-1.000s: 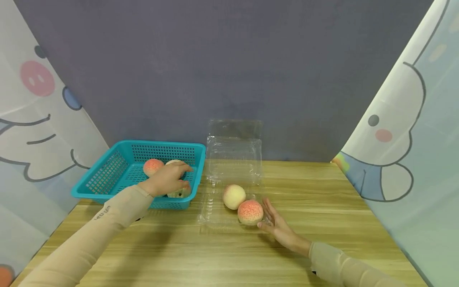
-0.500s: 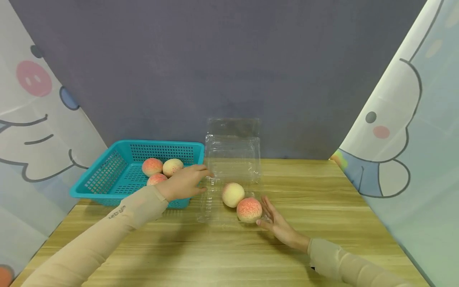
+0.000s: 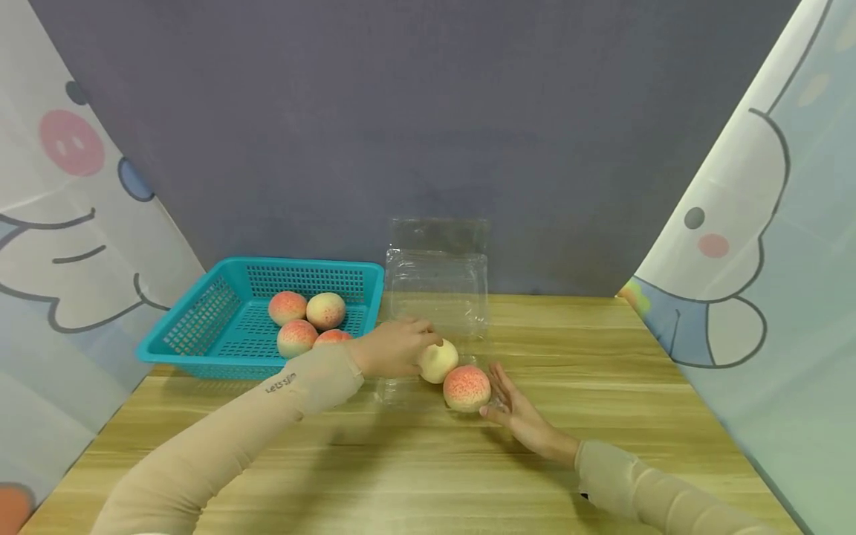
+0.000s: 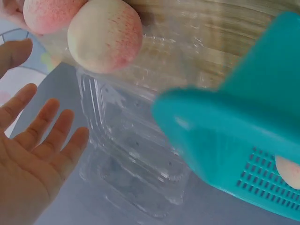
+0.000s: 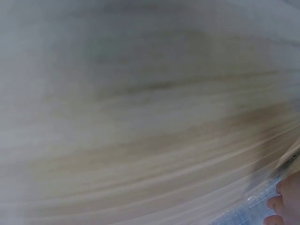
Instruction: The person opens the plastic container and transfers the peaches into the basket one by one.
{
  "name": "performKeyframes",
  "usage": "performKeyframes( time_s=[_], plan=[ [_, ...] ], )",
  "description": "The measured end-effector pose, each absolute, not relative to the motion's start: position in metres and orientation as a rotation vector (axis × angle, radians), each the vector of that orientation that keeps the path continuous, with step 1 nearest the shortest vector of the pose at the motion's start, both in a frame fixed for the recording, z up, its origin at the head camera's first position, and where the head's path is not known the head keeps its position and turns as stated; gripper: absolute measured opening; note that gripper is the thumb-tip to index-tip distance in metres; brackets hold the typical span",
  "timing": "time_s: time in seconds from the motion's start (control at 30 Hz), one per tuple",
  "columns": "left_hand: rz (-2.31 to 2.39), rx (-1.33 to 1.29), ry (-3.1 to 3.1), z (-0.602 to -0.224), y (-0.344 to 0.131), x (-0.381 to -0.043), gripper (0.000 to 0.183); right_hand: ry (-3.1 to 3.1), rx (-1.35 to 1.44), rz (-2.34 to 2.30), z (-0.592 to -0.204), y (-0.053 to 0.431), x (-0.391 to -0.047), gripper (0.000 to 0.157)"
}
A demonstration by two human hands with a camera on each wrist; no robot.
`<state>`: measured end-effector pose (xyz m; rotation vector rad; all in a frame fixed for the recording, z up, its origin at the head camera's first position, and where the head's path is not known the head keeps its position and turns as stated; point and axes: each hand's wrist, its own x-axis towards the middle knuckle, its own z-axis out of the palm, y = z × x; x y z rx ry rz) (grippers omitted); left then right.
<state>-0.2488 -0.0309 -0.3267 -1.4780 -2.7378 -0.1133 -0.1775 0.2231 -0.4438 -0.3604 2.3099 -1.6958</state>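
Two peaches lie in the base of a clear plastic clamshell box (image 3: 438, 286), whose lid stands raised behind. One peach is pale yellow (image 3: 439, 364), the other pinkish red (image 3: 467, 388). My left hand (image 3: 396, 348) reaches over the box's left side, fingertips overlapping the pale peach in the head view. In the left wrist view that hand (image 4: 37, 145) has spread fingers and an unfilled palm, with the pale peach (image 4: 104, 37) beyond the fingertips. My right hand (image 3: 524, 423), thumb and fingers spread apart, rests at the box's right edge beside the red peach.
A turquoise perforated basket (image 3: 194, 364) with several peaches (image 3: 297, 338) stands to the left on the wooden table (image 3: 535, 334). A dark grey panel (image 3: 435, 134) rises behind. Cartoon-printed curtains (image 3: 722, 297) flank both sides. Mostly blurred wood grain fills the right wrist view.
My left hand has moved right, out of the basket and over to the pale peach in the box. More of the basket's peaches now show. My right hand has stayed at the box's edge.
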Motion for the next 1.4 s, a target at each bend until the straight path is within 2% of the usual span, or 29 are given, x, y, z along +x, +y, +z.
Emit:
performKeyframes(
  time_s=[0.3, 0.6, 0.93, 1.4],
  plan=[
    [0.156, -1.525, -2.784, -0.344, -0.004, -0.257, 0.055, 2.287, -0.396, -1.694, -0.443, 0.225, -0.178, 0.09],
    [0.222, -1.474, -2.863, -0.356, 0.008, -0.269, 0.065, 2.292, -0.418, -1.69, -0.443, 0.222, -0.177, 0.089],
    [0.333, -1.432, -2.905, -0.37, 0.02, -0.272, 0.057, 2.274, -0.423, -1.704, -0.442, 0.223, -0.176, 0.088],
    [0.496, -1.377, -2.966, -0.389, 0.021, -0.276, 0.079, 2.279, -0.429, -1.708, -0.444, 0.223, -0.177, 0.088]
  ],
)
